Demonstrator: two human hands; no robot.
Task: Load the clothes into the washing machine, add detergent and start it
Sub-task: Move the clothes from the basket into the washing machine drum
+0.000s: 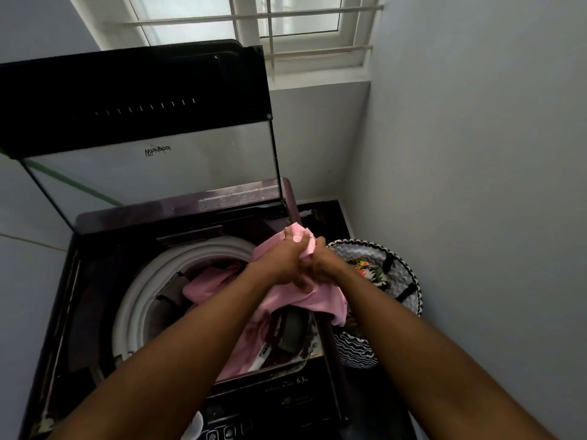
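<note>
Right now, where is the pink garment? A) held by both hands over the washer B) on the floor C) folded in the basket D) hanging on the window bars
A: both the left hand and right hand grip the pink garment above the open washer.

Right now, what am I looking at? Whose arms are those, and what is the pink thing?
This single picture comes from a camera worn on a person's head, looking down, so the two arms are that person's own. The left hand and right hand both grip a pink garment. Below them is a top-loading washing machine with its glass lid standing open. More pink cloth already lies in the round drum. To the right, on the floor, stands a black-and-white zigzag laundry basket with a flowery piece of clothing inside. Behind is a window.
</note>
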